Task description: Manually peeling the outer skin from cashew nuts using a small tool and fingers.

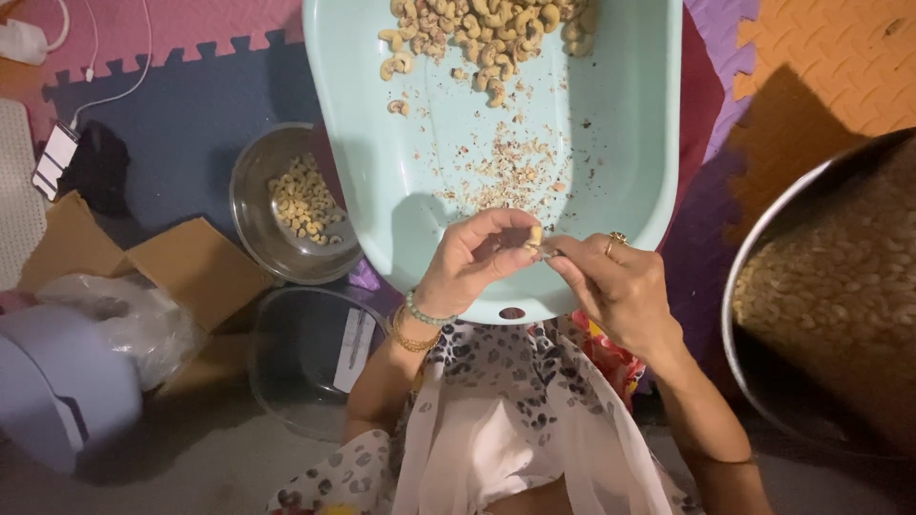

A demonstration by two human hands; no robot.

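Head view, looking straight down. Left hand curled over the near rim of the pale green tub, thumb and fingertips pinched on a single cashew. Right hand just beside it, fingers pressed together on a small thin tool whose tip touches the nut; what kind of tool, too small to tell. Gold ring on one right finger, bead and gold bangles on the left wrist.

Inside the tub, beyond the hands: scattered brown skin flakes mid-floor, and a heap of cashews against the far wall, partly cut by the frame edge.

Left of the tub, touching its side: steel bowl with a small pile of pale kernels. Nearer than that, below the tub's left corner: clear glass bowl. Farther left: flattened cardboard, crumpled plastic bag, lilac plastic container.

Right of the tub, well apart: big metal pot filled with cashews, half out of frame.

Under the tub: interlocking foam mats in pink, navy, purple and orange.
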